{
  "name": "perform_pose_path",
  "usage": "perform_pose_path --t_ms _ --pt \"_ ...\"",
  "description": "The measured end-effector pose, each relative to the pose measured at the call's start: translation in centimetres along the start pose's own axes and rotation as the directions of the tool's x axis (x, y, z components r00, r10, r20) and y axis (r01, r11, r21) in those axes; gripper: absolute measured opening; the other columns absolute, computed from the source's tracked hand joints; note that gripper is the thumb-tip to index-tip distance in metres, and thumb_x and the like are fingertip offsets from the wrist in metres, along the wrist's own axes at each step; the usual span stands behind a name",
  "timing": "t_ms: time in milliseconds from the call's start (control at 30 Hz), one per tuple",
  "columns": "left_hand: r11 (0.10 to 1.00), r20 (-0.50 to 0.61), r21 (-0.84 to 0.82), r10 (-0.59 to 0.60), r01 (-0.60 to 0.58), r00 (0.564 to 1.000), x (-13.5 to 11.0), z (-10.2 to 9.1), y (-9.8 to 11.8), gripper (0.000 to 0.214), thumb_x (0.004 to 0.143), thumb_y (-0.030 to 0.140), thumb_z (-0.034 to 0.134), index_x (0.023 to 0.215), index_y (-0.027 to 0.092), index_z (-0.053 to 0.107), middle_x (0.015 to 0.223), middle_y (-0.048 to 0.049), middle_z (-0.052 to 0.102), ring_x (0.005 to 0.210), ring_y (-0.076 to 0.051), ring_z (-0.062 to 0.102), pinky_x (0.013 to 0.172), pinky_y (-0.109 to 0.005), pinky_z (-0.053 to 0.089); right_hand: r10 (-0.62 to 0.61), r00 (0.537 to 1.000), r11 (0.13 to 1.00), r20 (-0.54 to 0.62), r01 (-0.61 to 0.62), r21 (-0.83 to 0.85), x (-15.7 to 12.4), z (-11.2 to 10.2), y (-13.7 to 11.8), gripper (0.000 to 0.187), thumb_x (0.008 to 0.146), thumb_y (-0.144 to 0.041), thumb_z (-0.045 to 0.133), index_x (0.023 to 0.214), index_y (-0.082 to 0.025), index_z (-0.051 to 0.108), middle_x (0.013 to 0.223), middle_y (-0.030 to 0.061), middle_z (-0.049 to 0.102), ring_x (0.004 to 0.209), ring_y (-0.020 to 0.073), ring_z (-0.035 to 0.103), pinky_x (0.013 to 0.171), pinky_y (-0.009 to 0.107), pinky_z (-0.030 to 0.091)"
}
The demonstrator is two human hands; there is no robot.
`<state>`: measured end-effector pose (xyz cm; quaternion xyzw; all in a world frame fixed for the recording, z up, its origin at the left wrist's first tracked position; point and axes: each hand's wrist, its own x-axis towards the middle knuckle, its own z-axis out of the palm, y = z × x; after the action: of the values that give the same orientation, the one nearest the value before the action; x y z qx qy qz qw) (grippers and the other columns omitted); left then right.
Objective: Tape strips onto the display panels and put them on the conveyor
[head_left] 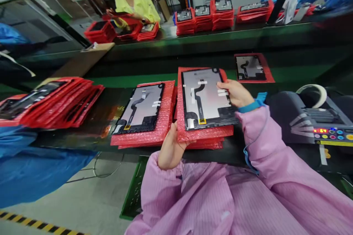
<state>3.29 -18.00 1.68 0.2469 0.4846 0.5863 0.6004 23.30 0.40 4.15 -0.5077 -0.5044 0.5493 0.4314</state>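
Note:
A tablet display panel [211, 99], grey-backed with a dark ribbon cable, lies on a red bubble-wrap bag [209, 133] in front of me. My right hand [239, 93] pinches the panel's right edge. At the lower left corner, my left hand [172, 149] grips the bag, its fingertips partly hidden underneath. More red bags [205, 144] show below it. Just to the left, a second display panel [147, 106] rests on its own pile of red bubble-wrap bags [165, 125].
A leaning stack of red bags [63, 99] is at the left. Behind my right hand lies another panel [249, 67]. A tape dispenser [325, 112] with a tape roll [317, 90] stands right. Across the line, a person in yellow [140, 5] works near several red stacks [222, 16].

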Motion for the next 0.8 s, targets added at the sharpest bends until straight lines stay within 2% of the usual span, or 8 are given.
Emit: perform_pose_path --t_ms 100,200,300,400,467,533,667,800 --pt "0.998 -0.211 0.001 0.057 -0.058 0.976 0.8 -1.8 -1.7 0.045 0.067 0.044 0.084 0.101 0.021 0.067 0.095 -0.0003 0.068 0.072 -0.012 0.063 0.058 -0.024 0.055 0.157 0.976 0.976 0.153 -0.177 0.126 0.6 2.1 3.0 0.018 0.078 -0.027 0.070 0.076 -0.019 0.053 0.068 0.0033 0.063 0.070 0.0184 0.063 0.073 0.035 0.056" --pt "0.928 -0.335 0.349 0.251 -0.127 0.908 0.8 -3.0 -3.9 0.053 0.075 0.043 0.077 0.120 0.019 0.066 0.093 -0.0033 0.066 0.071 -0.015 0.061 0.066 -0.031 0.056 0.058 0.995 0.998 0.076 -0.056 -0.035 0.4 3.6 5.1 0.024 0.075 -0.031 0.071 0.086 -0.020 0.053 0.082 0.0039 0.067 0.082 0.0202 0.065 0.082 0.038 0.055" --pt "0.574 -0.295 0.809 0.577 -0.122 0.761 0.3 -3.5 -5.3 0.056 0.087 0.047 0.062 0.134 0.014 0.061 0.109 -0.0145 0.063 0.102 -0.028 0.062 0.096 -0.046 0.050 -0.096 0.992 0.910 -0.079 0.055 -0.411 0.2 5.0 6.8 0.032 0.073 -0.031 0.071 0.097 -0.018 0.055 0.102 0.0093 0.065 0.102 0.0248 0.062 0.096 0.044 0.049" --pt "0.286 -0.140 0.950 0.745 -0.124 0.652 -0.2 -3.7 -6.4 0.052 0.096 0.044 0.049 0.137 0.013 0.058 0.126 -0.0207 0.056 0.126 -0.033 0.050 0.110 -0.052 0.037 -0.211 0.973 0.797 -0.089 0.119 -0.592 0.7 4.9 8.1 0.040 0.077 -0.043 0.069 0.105 -0.017 0.058 0.113 0.0141 0.061 0.115 0.0290 0.056 0.103 0.047 0.042" --pt "0.172 -0.016 0.965 0.796 -0.200 0.605 -0.5 -3.8 -7.0 0.047 0.098 0.038 0.046 0.138 0.015 0.056 0.132 -0.0201 0.054 0.128 -0.032 0.048 0.111 -0.051 0.035 -0.229 0.967 0.787 -0.109 0.118 -0.606 2.2 2.9 8.4 0.042 0.085 -0.052 0.059 0.107 -0.016 0.061 0.112 0.0142 0.061 0.114 0.0286 0.056 0.102 0.046 0.042" --pt "0.069 0.101 0.956 0.836 -0.287 0.539 -0.8 -4.0 -7.7 0.043 0.097 0.033 0.048 0.136 0.015 0.056 0.134 -0.0198 0.053 0.127 -0.031 0.048 0.111 -0.051 0.035 -0.200 0.937 0.774 -0.287 -0.028 -0.633 4.7 -0.7 8.3 0.043 0.090 -0.050 0.053 0.111 -0.014 0.062 0.115 0.0158 0.062 0.115 0.0283 0.055 0.103 0.045 0.041" --pt "0.019 0.154 0.944 0.857 -0.328 0.492 -0.9 -4.4 -8.8 0.040 0.095 0.029 0.050 0.132 0.017 0.055 0.136 -0.0200 0.052 0.126 -0.033 0.049 0.108 -0.054 0.037 -0.145 0.684 0.722 -0.715 -0.420 -0.549 10.4 -8.9 7.8 0.048 0.093 -0.026 0.047 0.132 0.003 0.050 0.137 0.0308 0.048 0.132 0.0354 0.042 0.107 0.048 0.033" --pt "0.025 0.129 0.940 0.896 -0.340 0.424 -0.4 -4.9 -9.5 0.046 0.091 0.031 0.050 0.136 0.022 0.051 0.135 -0.0176 0.051 0.126 -0.037 0.048 0.106 -0.061 0.036 -0.077 0.578 0.707 -0.813 -0.543 -0.453 14.6 -13.4 7.9 0.036 0.087 -0.014 0.050 0.118 0.002 0.059 0.133 0.0346 0.048 0.133 0.0394 0.038 0.107 0.053 0.029"
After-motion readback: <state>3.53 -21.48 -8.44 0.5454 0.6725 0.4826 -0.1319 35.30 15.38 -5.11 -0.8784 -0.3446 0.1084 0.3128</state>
